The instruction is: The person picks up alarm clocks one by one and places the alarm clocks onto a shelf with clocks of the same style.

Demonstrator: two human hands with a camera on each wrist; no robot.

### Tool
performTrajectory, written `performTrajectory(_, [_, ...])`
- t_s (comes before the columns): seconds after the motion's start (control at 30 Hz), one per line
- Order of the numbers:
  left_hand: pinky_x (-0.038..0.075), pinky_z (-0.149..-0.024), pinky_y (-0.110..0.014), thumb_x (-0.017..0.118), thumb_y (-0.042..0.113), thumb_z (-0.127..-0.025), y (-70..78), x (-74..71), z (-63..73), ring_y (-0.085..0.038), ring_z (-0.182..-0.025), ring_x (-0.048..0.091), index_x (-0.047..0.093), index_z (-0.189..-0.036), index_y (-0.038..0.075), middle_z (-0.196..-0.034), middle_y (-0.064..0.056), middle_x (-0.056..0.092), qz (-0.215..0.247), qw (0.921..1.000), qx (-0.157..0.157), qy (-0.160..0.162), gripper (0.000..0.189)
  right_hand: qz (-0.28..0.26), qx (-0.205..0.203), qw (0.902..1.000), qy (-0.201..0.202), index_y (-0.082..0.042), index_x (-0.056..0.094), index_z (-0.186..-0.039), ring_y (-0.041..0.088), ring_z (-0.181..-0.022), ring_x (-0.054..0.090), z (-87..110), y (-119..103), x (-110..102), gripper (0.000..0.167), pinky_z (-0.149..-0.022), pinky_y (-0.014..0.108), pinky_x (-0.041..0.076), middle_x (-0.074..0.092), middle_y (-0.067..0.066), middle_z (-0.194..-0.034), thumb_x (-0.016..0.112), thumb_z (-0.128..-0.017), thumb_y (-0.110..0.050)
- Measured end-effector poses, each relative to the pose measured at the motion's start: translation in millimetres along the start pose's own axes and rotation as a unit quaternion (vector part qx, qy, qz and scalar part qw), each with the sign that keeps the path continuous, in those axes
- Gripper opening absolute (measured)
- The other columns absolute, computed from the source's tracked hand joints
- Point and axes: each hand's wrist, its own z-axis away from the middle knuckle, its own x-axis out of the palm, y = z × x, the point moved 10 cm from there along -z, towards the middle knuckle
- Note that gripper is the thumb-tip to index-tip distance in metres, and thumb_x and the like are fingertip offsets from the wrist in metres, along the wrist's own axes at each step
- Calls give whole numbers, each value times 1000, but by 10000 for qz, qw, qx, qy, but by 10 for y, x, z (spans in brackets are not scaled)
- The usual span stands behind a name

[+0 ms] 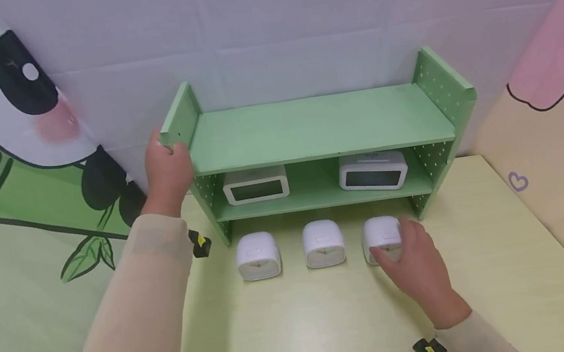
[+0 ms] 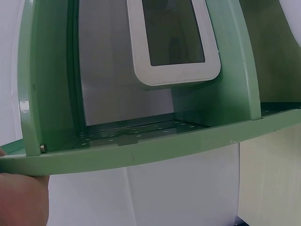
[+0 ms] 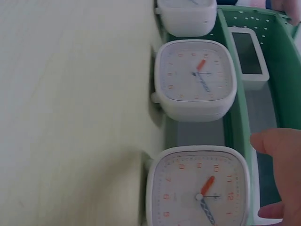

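Rightmost clock (image 1: 382,237) sits gripped under right-hand fingers (image 1: 408,232).

Pale yellow table (image 1: 513,264); panda curtain (image 1: 12,116); white wall (image 1: 293,14).

long cream sleeves (image 1: 134,314); black-yellow wrist cameras (image 1: 200,244) strapped at cuffs.

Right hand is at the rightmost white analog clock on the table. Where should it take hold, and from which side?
Grip the rightmost clock across its flat left and right sides, coming from above and the front. It stands upright on the table, its face toward the person and the green shelf close behind. The middle clock leaves a gap for the thumb. The right hand already wraps it.
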Motion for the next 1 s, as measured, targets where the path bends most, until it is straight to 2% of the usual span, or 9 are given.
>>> performTrajectory(0.1, [45, -99, -47, 30, 17, -104, -21, 15, -4, -25, -116, 47, 26, -164, 19, -146, -12, 49, 35, 10000, -32, -44, 60, 99, -73, 9999, 23, 8, 37, -148, 48, -110, 55, 34, 11, 70, 85, -78, 61, 52, 46, 30, -140, 76, -90, -41])
performTrajectory(0.3, [45, -99, -47, 30, 17, -103, -18, 16, -3, -26, -117, 47, 27, -164, 19, -147, -12, 49, -44, 10000, -20, 15, 60, 117, 61, 9999, 2, 6, 37, -149, 48, -114, 54, 65, 69, 165, 87, -77, 62, 53, 45, 29, -142, 75, -90, -44])
performTrajectory(0.53, [44, -100, -48, 30, 18, -103, 6, 14, 6, -26, -118, 47, 26, -164, 21, -148, -11, 48, -97, 9999, -30, 33, 61, 102, 50, 9997, 214, 6, 36, -148, 51, -105, 60, 62, 77, 203, 87, -71, 63, 54, 43, 31, -140, 77, -89, -42])
performTrajectory(0.83, [44, -101, -48, 29, 19, -104, 11, 12, 4, -26, -119, 47, 26, -164, 19, -148, -12, 49, -89, 10000, 3, 32, 60, 62, 413, 9991, -13, 8, 30, -152, 50, -108, 60, 2, 125, 294, 98, -76, 62, 54, 40, 31, -144, 76, -88, -50])
performTrajectory(1.0, [44, -100, -47, 29, 18, -103, 18, -4, 11, -26, -117, 47, 29, -163, 17, -146, -13, 50, -72, 10000, 27, 56, 59, 19, 475, 9989, 11, 8, 28, -152, 51, -107, 60, -18, 131, 318, 100, -77, 61, 54, 40, 31, -144, 76, -88, -51])
